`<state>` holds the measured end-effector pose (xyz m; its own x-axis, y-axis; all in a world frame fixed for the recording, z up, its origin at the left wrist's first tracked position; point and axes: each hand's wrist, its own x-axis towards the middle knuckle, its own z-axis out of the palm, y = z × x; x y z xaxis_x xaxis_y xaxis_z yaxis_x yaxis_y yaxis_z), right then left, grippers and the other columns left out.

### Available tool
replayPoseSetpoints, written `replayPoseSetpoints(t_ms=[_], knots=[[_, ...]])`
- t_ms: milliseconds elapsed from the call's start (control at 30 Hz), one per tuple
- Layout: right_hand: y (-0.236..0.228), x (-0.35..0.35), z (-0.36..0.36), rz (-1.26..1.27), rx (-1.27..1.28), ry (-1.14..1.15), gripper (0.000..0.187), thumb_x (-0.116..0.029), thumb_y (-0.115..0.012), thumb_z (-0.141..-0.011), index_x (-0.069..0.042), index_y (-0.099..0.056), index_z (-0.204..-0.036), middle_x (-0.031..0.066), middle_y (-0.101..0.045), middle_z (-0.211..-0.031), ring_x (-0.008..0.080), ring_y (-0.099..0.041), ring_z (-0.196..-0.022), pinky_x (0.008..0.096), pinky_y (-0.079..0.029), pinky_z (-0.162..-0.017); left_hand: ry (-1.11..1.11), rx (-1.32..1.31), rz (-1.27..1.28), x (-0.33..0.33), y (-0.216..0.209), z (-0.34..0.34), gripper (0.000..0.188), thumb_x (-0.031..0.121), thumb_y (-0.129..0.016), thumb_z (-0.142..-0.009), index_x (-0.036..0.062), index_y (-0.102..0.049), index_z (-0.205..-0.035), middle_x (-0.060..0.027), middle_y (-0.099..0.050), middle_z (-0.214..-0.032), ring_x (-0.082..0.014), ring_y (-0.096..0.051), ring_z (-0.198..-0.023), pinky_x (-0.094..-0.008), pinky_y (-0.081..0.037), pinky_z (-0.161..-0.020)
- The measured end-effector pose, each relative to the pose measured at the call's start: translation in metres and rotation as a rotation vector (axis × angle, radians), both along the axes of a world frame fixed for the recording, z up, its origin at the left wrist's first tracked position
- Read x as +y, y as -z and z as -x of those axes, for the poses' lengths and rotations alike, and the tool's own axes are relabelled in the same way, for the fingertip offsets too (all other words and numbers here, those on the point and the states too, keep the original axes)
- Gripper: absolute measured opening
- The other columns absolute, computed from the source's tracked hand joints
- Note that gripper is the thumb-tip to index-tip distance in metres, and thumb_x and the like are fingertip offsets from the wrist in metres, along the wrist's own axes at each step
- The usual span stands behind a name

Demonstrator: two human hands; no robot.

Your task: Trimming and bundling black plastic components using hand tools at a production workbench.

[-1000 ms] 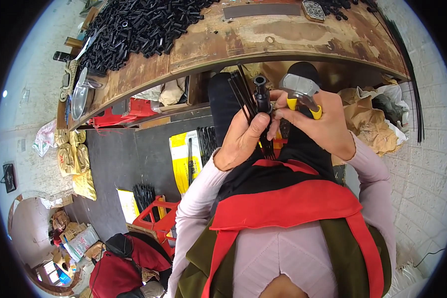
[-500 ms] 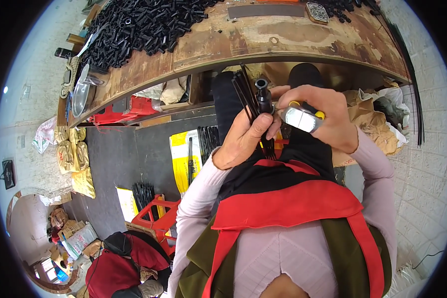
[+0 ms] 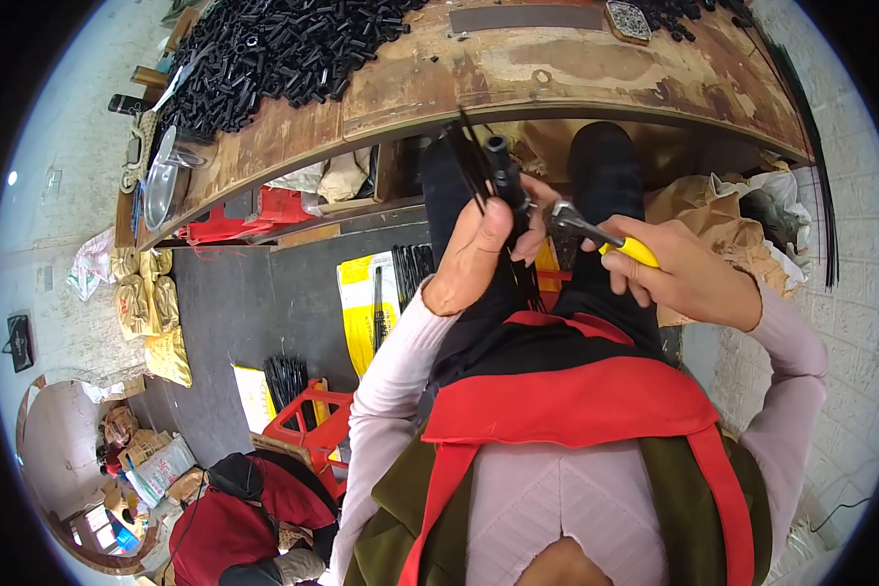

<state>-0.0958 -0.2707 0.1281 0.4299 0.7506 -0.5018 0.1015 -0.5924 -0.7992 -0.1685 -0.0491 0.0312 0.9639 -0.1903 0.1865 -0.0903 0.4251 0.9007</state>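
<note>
My left hand (image 3: 477, 244) is closed around a bundle of thin black rods (image 3: 467, 161) and a black tubular piece (image 3: 503, 176) with a round open end, held over my lap. The lower ends of the rods hang below the hand, partly hidden. My right hand (image 3: 679, 269) grips a yellow-handled metal tool (image 3: 630, 250); its kind is unclear. The tool's silvery head (image 3: 565, 215) is close to the left fingers and the black piece; whether it touches cannot be told.
A wooden workbench (image 3: 518, 73) ahead carries a heap of small black tubular parts (image 3: 273, 59). Brown paper and plastic sacks (image 3: 713, 225) lie to the right. Bundles of black rods (image 3: 410, 273) and a red stool (image 3: 313, 420) stand left, near another person in dark red (image 3: 230, 527).
My right hand has moved right and slightly back, turning the tool so its yellow handle and silvery head show. The left hand has tilted the rods and black piece slightly left.
</note>
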Motion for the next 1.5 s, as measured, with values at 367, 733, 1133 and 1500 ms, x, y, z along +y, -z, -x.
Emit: replayPoseSetpoints(t_ms=[367,733,1133,1500], knots=[[-0.017,0.006,-0.02,0.045,0.268,-0.11,0.026,-0.025,-0.049,-0.101,-0.001,-0.058,-0.105,0.0037,-0.058,-0.07,0.0101,-0.058,-0.059,0.0241,-0.044,-0.053,0.028,-0.002,0.022,-0.004,-0.001,0.012,0.052,0.051,-0.045,-0.099,0.0018,-0.047,-0.114,-0.0026,-0.049,-0.075,-0.01,-0.041,-0.065,-0.0248,-0.035,-0.06],[-0.019,-0.004,-0.017,-0.055,0.083,-0.139,0.028,-0.026,-0.049,-0.101,0.0,-0.058,-0.109,0.0038,-0.057,-0.066,0.0101,-0.054,-0.057,0.0287,-0.043,-0.053,0.073,-0.014,0.035,-0.001,-0.004,0.007,0.052,0.049,-0.045,-0.1,0.0004,-0.049,-0.118,-0.0011,-0.046,-0.074,-0.0101,-0.043,-0.068,-0.0259,-0.038,-0.064],[0.052,0.017,-0.067,-0.22,-0.632,-0.095,0.036,-0.034,-0.056,-0.096,-0.001,-0.05,-0.11,0.0188,-0.063,-0.083,0.036,-0.064,-0.078,0.0405,-0.048,-0.066,-0.39,0.183,-0.139,0.005,0.001,-0.023,0.044,0.041,-0.042,-0.103,0.0003,-0.05,-0.119,-0.0003,-0.046,-0.071,-0.0093,-0.043,-0.062,-0.024,-0.038,-0.058],[0.099,0.014,-0.046,-0.654,-1.138,-0.498,0.017,-0.021,-0.067,-0.087,-0.005,-0.064,-0.084,0.0101,-0.062,-0.098,0.0252,-0.06,-0.082,0.0384,-0.051,-0.07,-0.939,-0.168,0.543,0.128,-0.063,0.015,0.047,0.047,-0.044,-0.1,0.0015,-0.05,-0.108,-0.0013,-0.042,-0.076,-0.0161,-0.042,-0.072,-0.0327,-0.041,-0.075]])
